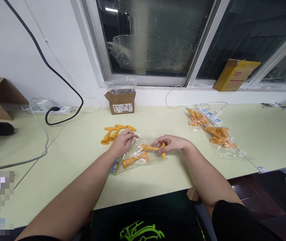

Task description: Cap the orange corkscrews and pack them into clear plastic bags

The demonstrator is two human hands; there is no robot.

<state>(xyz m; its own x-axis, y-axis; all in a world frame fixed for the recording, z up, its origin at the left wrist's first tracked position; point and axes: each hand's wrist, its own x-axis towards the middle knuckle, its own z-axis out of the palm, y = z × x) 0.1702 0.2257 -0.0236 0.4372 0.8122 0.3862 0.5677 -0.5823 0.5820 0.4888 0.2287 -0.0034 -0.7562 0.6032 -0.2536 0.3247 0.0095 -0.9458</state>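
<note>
A clear plastic bag (135,153) with a colourful label at its left end lies in front of me. An orange toy hammer (132,160) lies inside it, flared handle end toward the left. My right hand (169,144) is closed round the head end of another orange hammer (148,147), whose handle points left, at the bag's right part. At the bag's upper left edge is my left hand (124,142), fingers bent with the index stretched out; it seems to hold the film. Several loose orange hammers (114,134) lie just behind the left hand.
Filled bags of orange pieces (220,137) lie to the right, beside a white power strip (209,116). A small cardboard box (122,103) stands against the wall. A black cable (64,80) hangs at the left, and a yellow carton (235,75) leans on the windowsill.
</note>
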